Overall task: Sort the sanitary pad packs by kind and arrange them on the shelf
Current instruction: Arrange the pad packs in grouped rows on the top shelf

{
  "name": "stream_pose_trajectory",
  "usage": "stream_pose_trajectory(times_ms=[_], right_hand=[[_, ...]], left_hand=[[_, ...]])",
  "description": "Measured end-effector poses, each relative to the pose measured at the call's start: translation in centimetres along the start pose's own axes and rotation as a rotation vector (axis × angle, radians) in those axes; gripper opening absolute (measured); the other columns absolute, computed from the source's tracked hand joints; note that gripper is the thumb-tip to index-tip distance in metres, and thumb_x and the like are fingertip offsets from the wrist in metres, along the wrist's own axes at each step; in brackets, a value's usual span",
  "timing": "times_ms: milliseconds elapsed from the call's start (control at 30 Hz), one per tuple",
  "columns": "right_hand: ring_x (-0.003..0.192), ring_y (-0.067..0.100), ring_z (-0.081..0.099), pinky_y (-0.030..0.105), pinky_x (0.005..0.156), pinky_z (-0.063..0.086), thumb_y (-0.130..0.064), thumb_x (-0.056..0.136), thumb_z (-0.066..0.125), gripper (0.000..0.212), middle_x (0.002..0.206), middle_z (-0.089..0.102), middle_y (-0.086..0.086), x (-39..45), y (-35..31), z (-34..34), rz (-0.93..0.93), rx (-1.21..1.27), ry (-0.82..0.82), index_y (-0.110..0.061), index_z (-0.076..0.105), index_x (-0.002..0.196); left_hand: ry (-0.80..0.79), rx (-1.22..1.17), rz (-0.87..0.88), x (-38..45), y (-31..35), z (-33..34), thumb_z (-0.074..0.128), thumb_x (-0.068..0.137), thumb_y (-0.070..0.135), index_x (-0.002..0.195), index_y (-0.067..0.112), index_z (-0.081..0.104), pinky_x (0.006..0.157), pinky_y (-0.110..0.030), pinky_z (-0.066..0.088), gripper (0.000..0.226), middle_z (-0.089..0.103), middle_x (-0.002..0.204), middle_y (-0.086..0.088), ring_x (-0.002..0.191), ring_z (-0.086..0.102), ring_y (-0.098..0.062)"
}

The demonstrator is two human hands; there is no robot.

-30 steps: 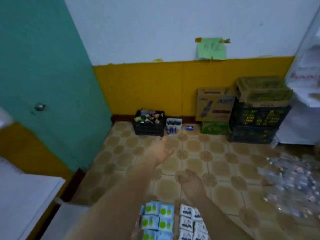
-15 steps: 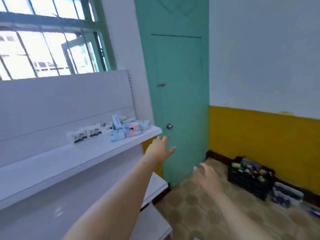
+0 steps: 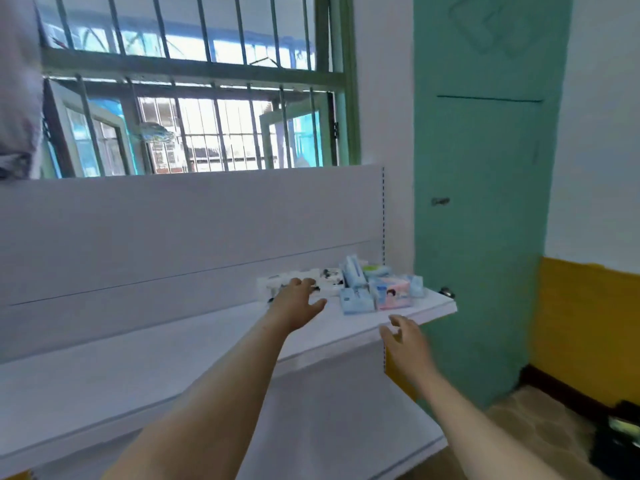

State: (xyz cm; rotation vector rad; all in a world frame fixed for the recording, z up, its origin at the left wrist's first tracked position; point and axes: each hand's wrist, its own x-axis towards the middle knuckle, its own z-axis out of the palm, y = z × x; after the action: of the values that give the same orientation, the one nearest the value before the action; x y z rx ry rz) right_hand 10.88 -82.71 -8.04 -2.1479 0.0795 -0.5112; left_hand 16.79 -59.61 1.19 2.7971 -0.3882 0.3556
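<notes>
A white shelf (image 3: 194, 344) runs along the wall below a barred window. At its right end lie several pad packs: white ones (image 3: 329, 282) at the back, light blue ones (image 3: 355, 299), a pink one (image 3: 394, 294) and a green-topped one (image 3: 375, 270). My left hand (image 3: 298, 303) reaches over the shelf, fingers spread and empty, just in front of the white packs. Lower down, near the shelf's front edge, my right hand (image 3: 403, 337) hovers with relaxed fingers and holds nothing.
A teal door (image 3: 485, 202) with a knob (image 3: 446, 292) stands right of the shelf. A lower shelf board (image 3: 408, 448) juts out below. A dark crate (image 3: 620, 441) sits on the tiled floor at the far right, by the yellow wall.
The view has swung from the floor and its packs up and left to the shelf. Both empty hands have moved toward the packs at the shelf's right end.
</notes>
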Motion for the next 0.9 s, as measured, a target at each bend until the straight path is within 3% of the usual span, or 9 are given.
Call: stream_pose_trajectory(times_ms=[300, 633, 800, 900], right_hand=[[0.128, 0.02, 0.046, 0.035, 0.104, 0.04, -0.046, 0.097, 0.051, 0.051, 0.14, 0.049, 0.001, 9.3, -2.8, 10.1, -0.139, -0.128, -0.09, -0.018, 0.046, 0.14], [0.128, 0.023, 0.045, 0.034, 0.103, 0.041, -0.046, 0.094, 0.055, 0.061, 0.142, 0.046, 0.006, 26.3, -2.2, 18.0, -0.292, -0.251, -0.196, -0.015, 0.04, 0.145], [0.139, 0.026, 0.031, 0.035, 0.111, 0.032, -0.057, 0.087, 0.061, 0.086, 0.156, 0.028, 0.009, 33.9, -3.1, 22.3, -0.37, -0.403, -0.359, -0.016, 0.023, 0.153], [0.134, 0.03, 0.039, 0.039, 0.11, 0.034, -0.071, 0.076, 0.062, 0.098, 0.151, 0.036, 0.011, 36.6, -3.1, 24.9, -0.387, -0.568, -0.452, -0.02, 0.026, 0.151]], left_hand=[[-0.014, 0.014, -0.13, 7.0, -13.5, 3.0, 0.052, 0.095, 0.053, 0.147, 0.019, 0.038, 0.105, -0.044, 0.042, 0.063, 0.043, 0.143, -0.013, 0.128, 0.044, -0.033], [0.063, 0.076, -0.252, 18.5, -19.7, 7.7, 0.062, 0.088, 0.052, 0.147, 0.021, 0.038, 0.102, -0.042, 0.042, 0.071, 0.038, 0.144, -0.01, 0.129, 0.038, -0.032], [0.107, -0.161, -0.341, 20.7, -22.7, 10.0, 0.072, 0.082, 0.043, 0.149, 0.022, 0.029, 0.102, -0.04, 0.045, 0.082, 0.035, 0.14, -0.007, 0.125, 0.046, -0.029], [0.175, -0.391, -0.391, 20.1, -24.7, 12.8, 0.079, 0.069, 0.037, 0.143, 0.035, 0.027, 0.094, -0.032, 0.052, 0.091, 0.052, 0.128, 0.008, 0.109, 0.061, -0.011]])
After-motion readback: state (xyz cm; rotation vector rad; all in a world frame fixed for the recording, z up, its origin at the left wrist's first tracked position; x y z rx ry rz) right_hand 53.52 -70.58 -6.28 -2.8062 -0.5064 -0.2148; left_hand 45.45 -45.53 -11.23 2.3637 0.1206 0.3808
